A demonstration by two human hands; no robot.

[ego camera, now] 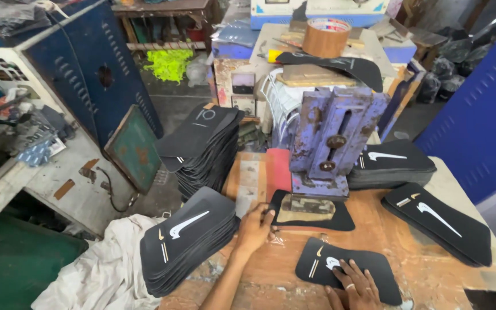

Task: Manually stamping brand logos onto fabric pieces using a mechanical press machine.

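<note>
The left hand [255,227] rests flat, fingers [268,215] spread, on the edge of a black insole [340,217] under the purple press [331,138] — it grips nothing. The right hand [356,284] presses open fingers [345,268] on another black insole [374,264] at 5 o'clock on the table [386,229]. A stack of insoles [188,241] lies at 9 o'clock of the left hand.

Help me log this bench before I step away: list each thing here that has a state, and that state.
Left hand: resting on the black insole under the press.
Right hand: flat on a loose insole.
Insole under the press: lying flat, a plate on top of it.
Loose insole: lying flat, printed side up.
Near stack of insoles: piled, leaning.
Blue press: upright, rusted.
Tape roll: standing on its flat side.
</note>
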